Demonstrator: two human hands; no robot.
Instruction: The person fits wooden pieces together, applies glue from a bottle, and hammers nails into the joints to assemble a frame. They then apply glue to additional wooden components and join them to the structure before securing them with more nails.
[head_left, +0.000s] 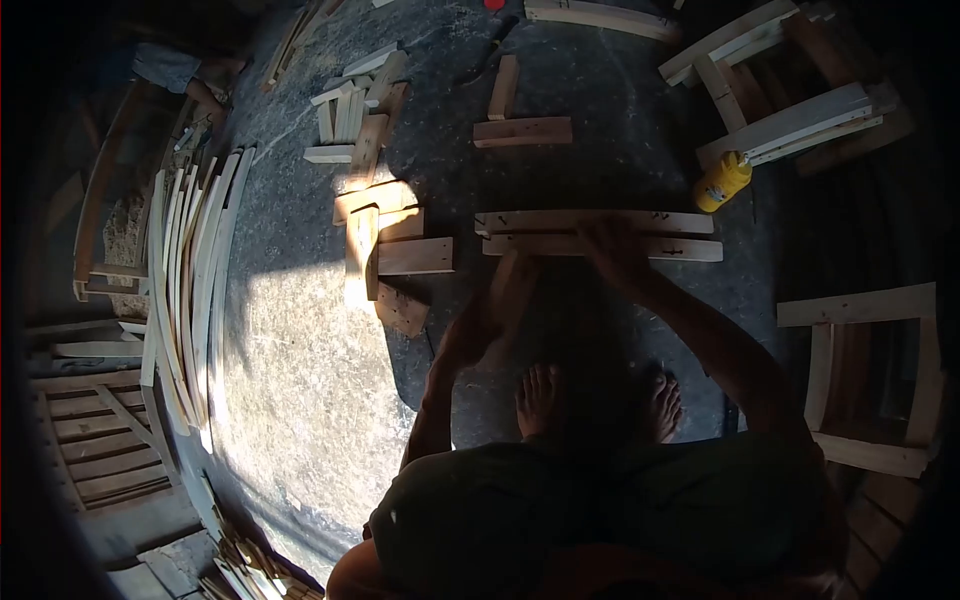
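Two long wooden boards [680, 222] lie side by side on the floor in front of me, with nails standing near their ends. My right hand [615, 255] is closed over the nearer board [690, 250], its fingers reaching across the top edge. In my left hand [468, 332] is a short wooden block [512, 285], slanting up so its far end meets the nearer board near the left. Shadow covers both hands, so finger detail is faint. A yellow bottle [722, 182] stands just past the boards' right end.
Short wood pieces [415, 256] lie partly sunlit at left, beyond them a small stack [350, 115]. Two blocks [522, 132] sit farther ahead. Wooden frames [875, 305] are at right, with more assembled pieces [790, 115] behind. Long strips [190, 290] line the left; another person's arm [205, 98] shows there.
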